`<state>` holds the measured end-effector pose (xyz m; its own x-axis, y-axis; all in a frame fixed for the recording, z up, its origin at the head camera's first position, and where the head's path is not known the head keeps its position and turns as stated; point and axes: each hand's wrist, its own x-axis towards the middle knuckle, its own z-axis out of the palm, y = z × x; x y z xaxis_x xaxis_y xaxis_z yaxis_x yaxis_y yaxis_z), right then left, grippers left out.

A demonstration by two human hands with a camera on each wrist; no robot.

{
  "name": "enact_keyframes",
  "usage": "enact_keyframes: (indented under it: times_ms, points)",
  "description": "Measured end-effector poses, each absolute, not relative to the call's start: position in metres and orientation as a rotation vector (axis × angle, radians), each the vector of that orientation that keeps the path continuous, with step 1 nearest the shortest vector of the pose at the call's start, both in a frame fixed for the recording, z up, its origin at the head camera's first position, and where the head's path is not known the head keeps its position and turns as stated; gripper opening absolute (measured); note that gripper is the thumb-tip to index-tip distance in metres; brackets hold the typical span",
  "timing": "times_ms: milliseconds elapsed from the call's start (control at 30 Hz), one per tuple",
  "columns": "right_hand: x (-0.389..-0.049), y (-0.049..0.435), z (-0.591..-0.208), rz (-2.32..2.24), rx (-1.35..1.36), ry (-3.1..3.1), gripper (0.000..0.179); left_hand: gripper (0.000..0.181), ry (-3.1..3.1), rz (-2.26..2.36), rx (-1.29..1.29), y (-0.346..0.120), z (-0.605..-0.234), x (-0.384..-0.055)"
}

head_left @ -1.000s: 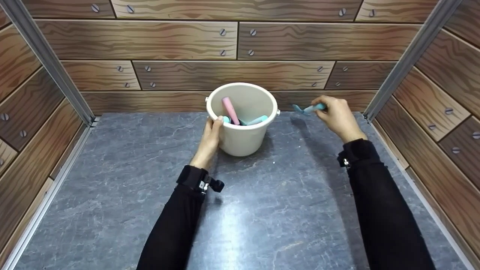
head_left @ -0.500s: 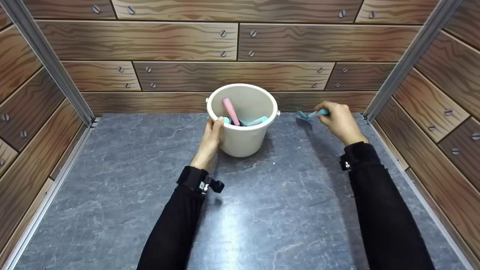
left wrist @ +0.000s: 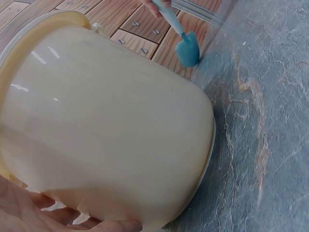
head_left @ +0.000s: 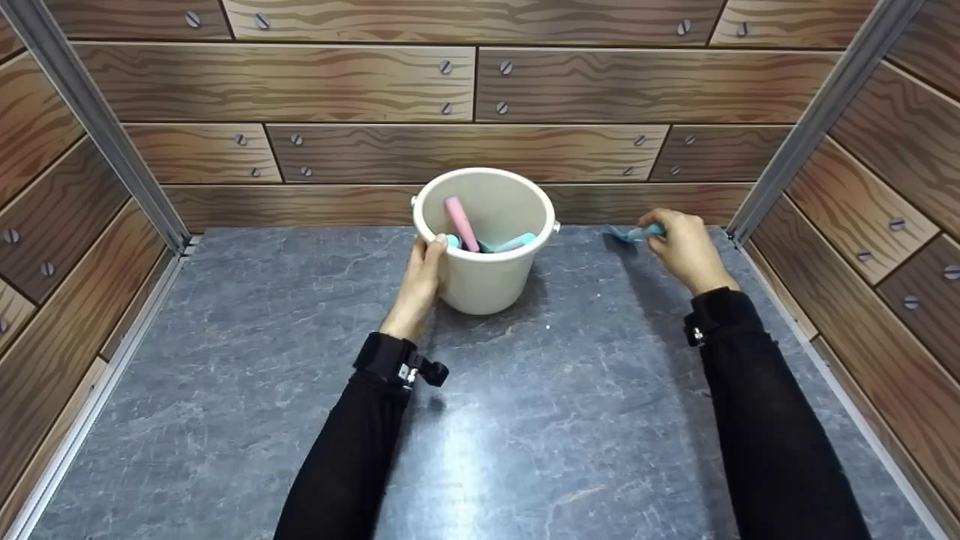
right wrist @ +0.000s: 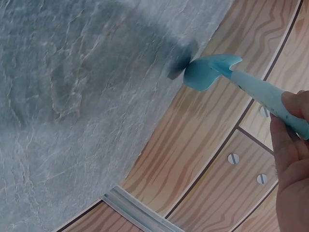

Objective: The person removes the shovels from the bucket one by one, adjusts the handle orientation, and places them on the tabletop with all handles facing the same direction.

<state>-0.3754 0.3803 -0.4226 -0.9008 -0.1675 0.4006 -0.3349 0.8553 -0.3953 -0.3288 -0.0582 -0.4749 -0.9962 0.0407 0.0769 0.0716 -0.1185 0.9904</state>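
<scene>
A cream plastic bucket (head_left: 486, 283) stands upright on the grey surface near the back wall. My left hand (head_left: 417, 286) grips its left side, thumb up at the rim and fingers against the wall, as the left wrist view shows. Inside the bucket lean a pink handle (head_left: 461, 223) and turquoise handles (head_left: 516, 241); their lower ends are hidden. To the right, my right hand (head_left: 686, 247) pinches the handle of a small blue trowel (right wrist: 205, 72) between thumb and fingers. The trowel's blade points left and down, close over the surface by the back wall.
Wood-patterned panels (head_left: 375, 82) form the back and side walls, with metal corner posts (head_left: 825, 112) between them. The marbled grey surface (head_left: 525, 420) runs forward to the bottom of the head view.
My right hand has moved slightly right and down, and the trowel's blade has come down toward the surface. My left hand and the bucket have stayed in place.
</scene>
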Motion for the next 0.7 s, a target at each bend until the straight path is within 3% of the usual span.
enact_keyframes:
  times_ms: [700]
  points:
    - [-0.3693, 0.3838, -0.4228, 0.528, 0.377, -2.999, 0.041, 0.084, -2.059, -2.328, -0.126, -0.0566, -0.4745, -0.3289]
